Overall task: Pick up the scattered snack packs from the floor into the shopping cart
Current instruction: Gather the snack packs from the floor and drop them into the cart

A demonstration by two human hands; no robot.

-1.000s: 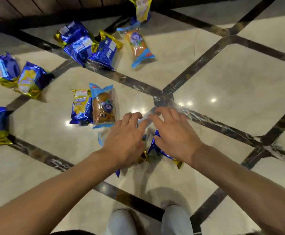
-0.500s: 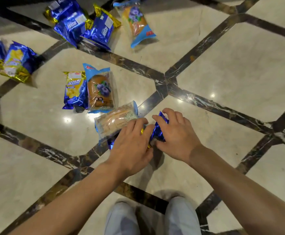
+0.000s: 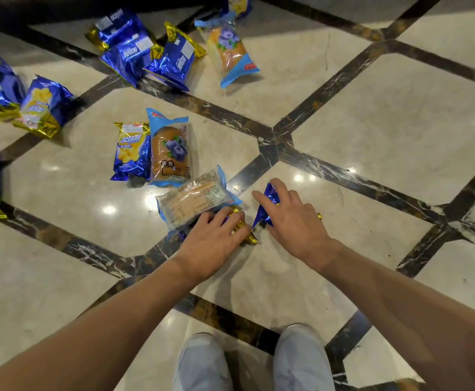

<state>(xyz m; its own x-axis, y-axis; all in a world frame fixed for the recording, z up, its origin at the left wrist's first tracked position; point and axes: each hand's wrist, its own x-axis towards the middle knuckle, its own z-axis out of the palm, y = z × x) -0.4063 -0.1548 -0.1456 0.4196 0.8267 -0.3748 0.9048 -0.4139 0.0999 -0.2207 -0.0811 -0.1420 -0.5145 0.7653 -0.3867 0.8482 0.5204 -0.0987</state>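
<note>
- I'm at the gathering step: my left hand (image 3: 216, 238) curls its fingers over a blue-and-gold pack (image 3: 242, 225), with the clear bread pack (image 3: 194, 200) lying against its fingertips.
- My right hand (image 3: 290, 218) grips a blue foil pack (image 3: 267, 206) on the floor (image 3: 386, 136).
- Next, I judge, both hands must lift their packs and find the shopping cart, which is out of view.
- Since half a second ago the hands have drawn apart, and the bread pack now lies more exposed.
- Other packs, such as the blueberry bread pack (image 3: 171, 153), lie scattered beyond.
</note>
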